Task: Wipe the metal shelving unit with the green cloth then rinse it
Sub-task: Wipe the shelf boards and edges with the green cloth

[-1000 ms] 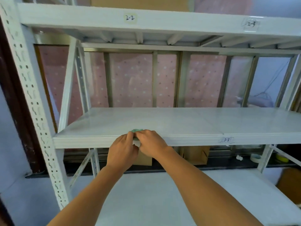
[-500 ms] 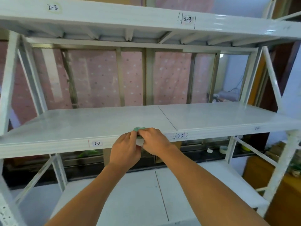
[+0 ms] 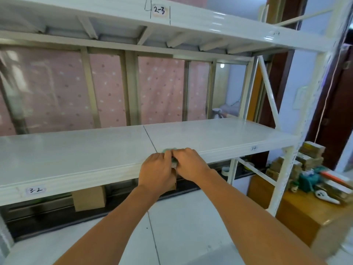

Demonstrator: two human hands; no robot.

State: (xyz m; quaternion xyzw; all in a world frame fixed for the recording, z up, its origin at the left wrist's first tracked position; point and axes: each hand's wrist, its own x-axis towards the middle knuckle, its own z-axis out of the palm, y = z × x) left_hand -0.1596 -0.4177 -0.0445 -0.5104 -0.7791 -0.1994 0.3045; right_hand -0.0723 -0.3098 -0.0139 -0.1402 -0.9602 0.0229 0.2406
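Both hands, left [image 3: 156, 169] and right [image 3: 188, 162], pinched the small crumpled green cloth [image 3: 170, 150] against the white metal shelf's front lip [image 3: 76, 178]; held so bunched, it could well slip off below their grip.

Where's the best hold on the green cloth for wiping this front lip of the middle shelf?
Grip the green cloth where it folds over the shelf's front edge, coming from the front. Left hand and right hand already pinch it there, fingers on top; only a sliver shows between them.

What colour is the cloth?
Green, peeking out between both hands; the head view shows the cloth best.
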